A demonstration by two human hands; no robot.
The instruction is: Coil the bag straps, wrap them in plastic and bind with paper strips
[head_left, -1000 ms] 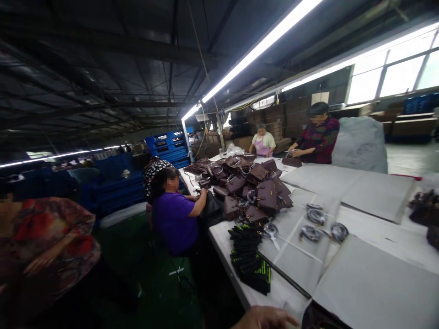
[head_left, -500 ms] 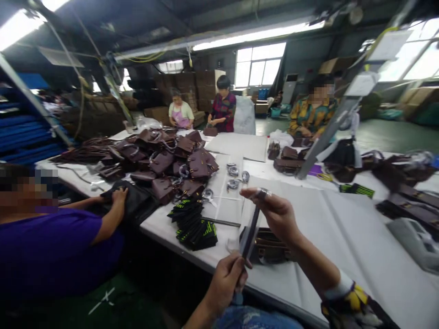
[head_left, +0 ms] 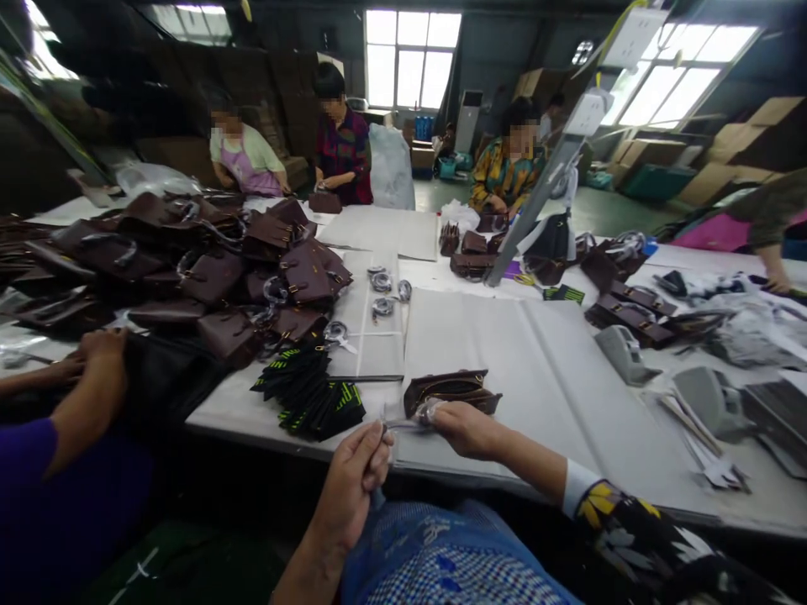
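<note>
My left hand (head_left: 353,486) is closed in a pinch on one end of a thin strap wrapped in clear plastic (head_left: 407,423), just over the table's near edge. My right hand (head_left: 463,428) pinches the strap's other end, where a small metal ring shows. The strap lies almost level between both hands. A small brown handbag (head_left: 450,390) rests on grey paper sheets (head_left: 504,361) directly behind my right hand. A fan of black tags with green print (head_left: 308,395) lies to the left of the bag.
A big heap of brown handbags (head_left: 189,269) covers the table's left. A person in purple (head_left: 56,454) sits at my left, hand on a black bag. Three more people work at the far side. A slanted metal post (head_left: 542,193), tape dispensers (head_left: 621,353) and more bags lie to the right.
My view has swung right and down from the hall to the table. The strap, held upright half a second ago, now lies nearly flat, with both hands lowered toward the table edge.
</note>
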